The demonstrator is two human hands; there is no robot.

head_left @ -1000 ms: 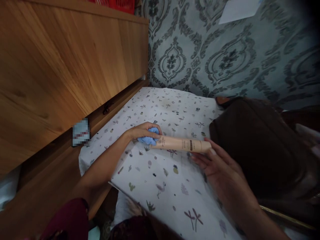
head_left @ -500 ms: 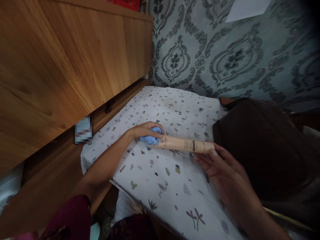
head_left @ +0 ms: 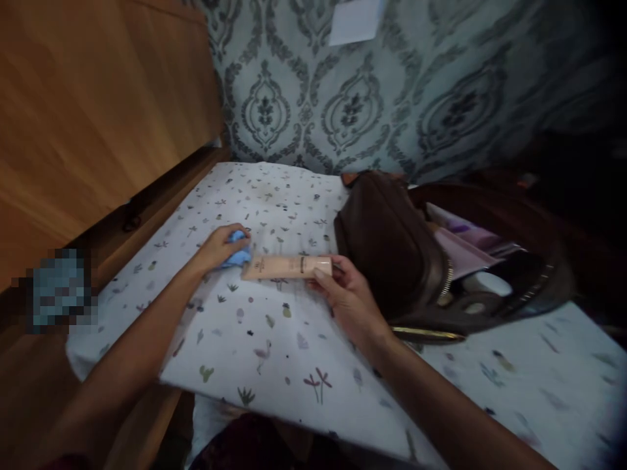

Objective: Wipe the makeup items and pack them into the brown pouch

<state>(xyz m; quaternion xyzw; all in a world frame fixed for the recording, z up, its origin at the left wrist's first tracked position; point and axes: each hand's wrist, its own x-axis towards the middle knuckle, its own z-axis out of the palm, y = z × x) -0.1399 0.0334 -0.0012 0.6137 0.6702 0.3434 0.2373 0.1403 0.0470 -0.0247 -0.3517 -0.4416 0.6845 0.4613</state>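
My right hand (head_left: 350, 294) grips a beige cosmetic tube (head_left: 281, 267) by its capped end, thumb on top. The tube lies sideways just above the patterned sheet (head_left: 264, 313), its flat end pointing left. In my left hand (head_left: 220, 248) a bunched blue cloth (head_left: 236, 249) is closed in the fingers, right beside the flat end of the tube. Whether cloth and tube touch I cannot tell. Close by on the right, an open dark brown bag (head_left: 382, 248) holds a pink pouch (head_left: 467, 251) and a white round item (head_left: 487, 284).
A wooden cabinet (head_left: 108, 85) rises at the left, with a ledge (head_left: 161, 189) along its foot. Grey patterned wallpaper (head_left: 304, 104) covers the back, with a white paper (head_left: 355, 23) on it. A gold zip edge (head_left: 426, 335) lies along the bag's front.
The view has swung right, bringing the bag's open top into sight. The cloth hand now sits off the tube's flat end rather than over it. The right hand keeps its hold.
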